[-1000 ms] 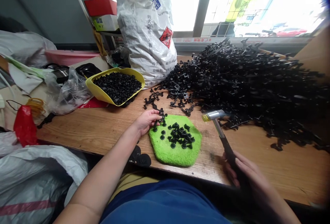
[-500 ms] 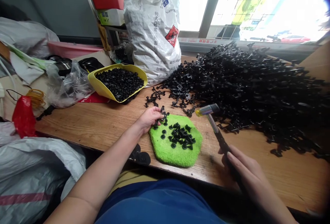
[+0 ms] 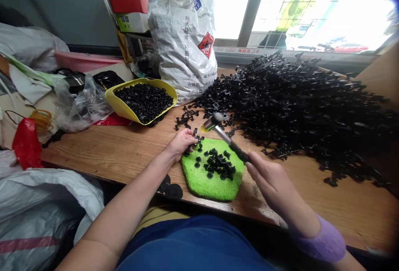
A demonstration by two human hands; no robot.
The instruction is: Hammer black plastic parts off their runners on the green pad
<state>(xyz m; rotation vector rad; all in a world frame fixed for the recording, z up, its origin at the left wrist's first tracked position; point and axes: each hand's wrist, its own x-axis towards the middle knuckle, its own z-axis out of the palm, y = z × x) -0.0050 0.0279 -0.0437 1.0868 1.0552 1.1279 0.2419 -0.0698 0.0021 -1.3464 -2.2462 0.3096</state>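
The hammer point(image 3: 223, 136), gripped by the right hand point(image 3: 269, 177), is brought nearer the black parts point(image 3: 200, 141) pinched by the left hand point(image 3: 182, 143) at eleven o'clock on the green mat point(image 3: 212, 189), seemingly within striking reach.

Hammer point(image 3: 223, 134): gripped by its dark handle in the right hand point(image 3: 269, 177), slanted up and leftward; a metal shaft and a short head are shown, one face yellow and turned to the left, the other dark and rounded; the head is held raised, near the branched part and apart from it in this view

Branched part point(image 3: 199, 139): black, with small knobbed ends; pinched in the fingers of the left hand point(image 3: 181, 143) at the left far edge of the pad, partly covered by them

Loose pieces point(image 3: 218, 163): black, round-headed, short-stemmed; heaped mid-pad, some tipped over, a few set apart to the left

Pad point(image 3: 205, 190): bright green, fuzzy, many-sided, laid flat on the tabletop point(image 3: 102, 150)
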